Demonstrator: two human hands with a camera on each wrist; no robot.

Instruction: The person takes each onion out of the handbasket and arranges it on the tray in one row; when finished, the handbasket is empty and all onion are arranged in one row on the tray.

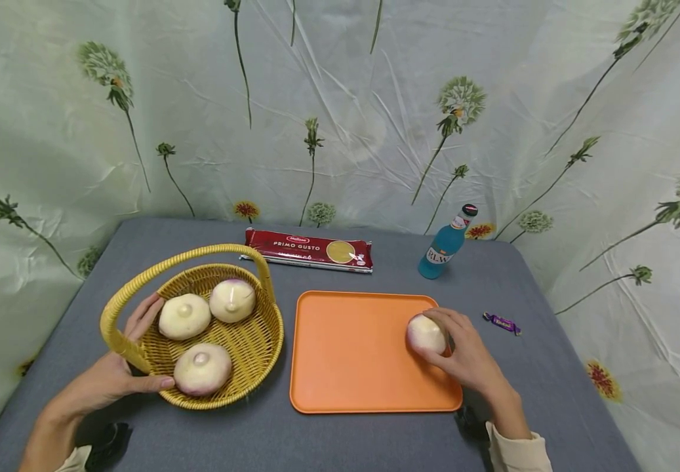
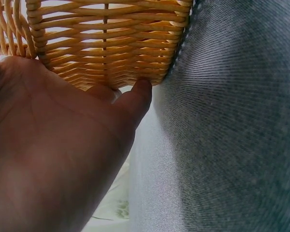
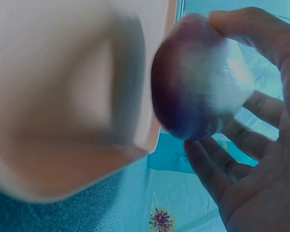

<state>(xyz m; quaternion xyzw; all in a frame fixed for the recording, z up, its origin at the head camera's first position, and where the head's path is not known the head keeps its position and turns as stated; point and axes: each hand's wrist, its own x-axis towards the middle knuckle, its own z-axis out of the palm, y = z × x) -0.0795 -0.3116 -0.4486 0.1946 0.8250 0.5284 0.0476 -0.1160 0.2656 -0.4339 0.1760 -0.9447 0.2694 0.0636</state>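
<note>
My right hand (image 1: pixel 463 347) holds a white and purple turnip (image 1: pixel 426 334) over the right part of an orange tray (image 1: pixel 351 354). In the right wrist view the thumb and fingers curl round the turnip (image 3: pixel 198 77); whether it touches the tray I cannot tell. On the left, a yellow wicker basket (image 1: pixel 251 367) with a tall handle contains a front turnip (image 1: pixel 202 369), a left turnip (image 1: pixel 184 316) and a back turnip (image 1: pixel 232 300). My left hand (image 1: pixel 109 377) grips the basket's left side, thumb at the front rim, and the left wrist view shows fingers against the weave (image 2: pixel 111 53).
Behind the tray lies a red packet (image 1: pixel 310 250) marked Primo Gusto. A blue bottle (image 1: pixel 446 242) stands at the back right. Right of my right hand is a small purple wrapped candy (image 1: pixel 501 323). A flowered cloth (image 1: pixel 340 98) hangs behind the grey table (image 1: pixel 245 439).
</note>
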